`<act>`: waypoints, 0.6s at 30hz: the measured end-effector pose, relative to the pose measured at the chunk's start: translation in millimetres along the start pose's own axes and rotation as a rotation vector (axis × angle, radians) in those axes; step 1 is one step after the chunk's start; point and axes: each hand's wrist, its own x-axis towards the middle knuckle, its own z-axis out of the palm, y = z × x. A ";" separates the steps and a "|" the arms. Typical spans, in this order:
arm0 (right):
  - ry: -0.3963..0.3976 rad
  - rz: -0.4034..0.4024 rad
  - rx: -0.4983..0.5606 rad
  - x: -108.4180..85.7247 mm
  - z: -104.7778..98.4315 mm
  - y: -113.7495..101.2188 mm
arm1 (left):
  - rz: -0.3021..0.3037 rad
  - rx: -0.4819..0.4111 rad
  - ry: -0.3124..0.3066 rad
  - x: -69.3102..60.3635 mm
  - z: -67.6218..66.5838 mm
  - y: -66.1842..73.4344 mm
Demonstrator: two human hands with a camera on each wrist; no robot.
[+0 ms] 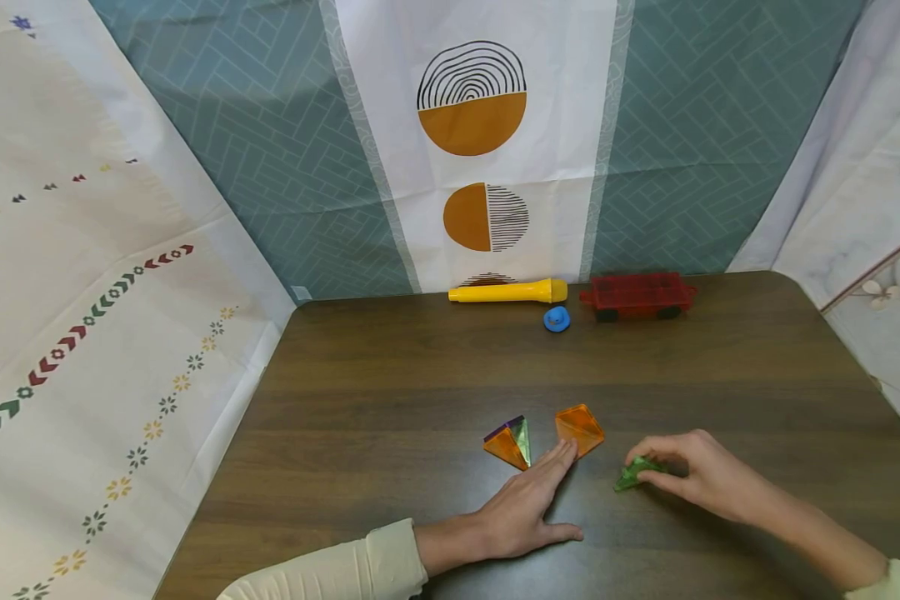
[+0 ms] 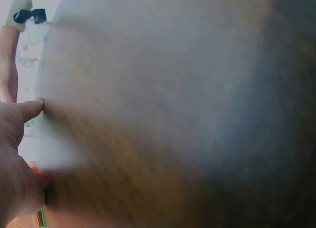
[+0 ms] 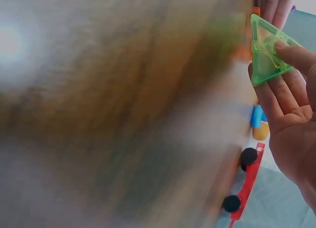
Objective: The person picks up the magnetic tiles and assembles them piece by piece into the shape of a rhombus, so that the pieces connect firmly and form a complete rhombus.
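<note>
In the lower right of the head view, the right hand pinches a green triangle, which may slip if pressed unevenly; the left hand, straight-fingered, could nudge the lower-centre orange tile

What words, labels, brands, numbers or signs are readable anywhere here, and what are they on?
None: no readable text, number or brand shows in any view.
The green triangle in the right hand and the orange tile show no lettering.
The yellow microphone and red wagon show none either, though fine print would be too small to read.
The wall cloth carries only decorative shapes.
</note>
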 end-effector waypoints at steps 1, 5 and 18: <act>0.007 -0.015 -0.016 2.0 0.5 -0.7 | 0.000 0.002 0.000 0.1 0.3 -0.1; 0.032 -0.075 -0.073 11.0 2.9 -3.2 | 0.000 0.003 0.003 0.5 0.8 -0.3; 0.044 -0.123 -0.050 28.8 12.5 2.5 | 0.012 0.014 0.008 0.1 1.0 -0.5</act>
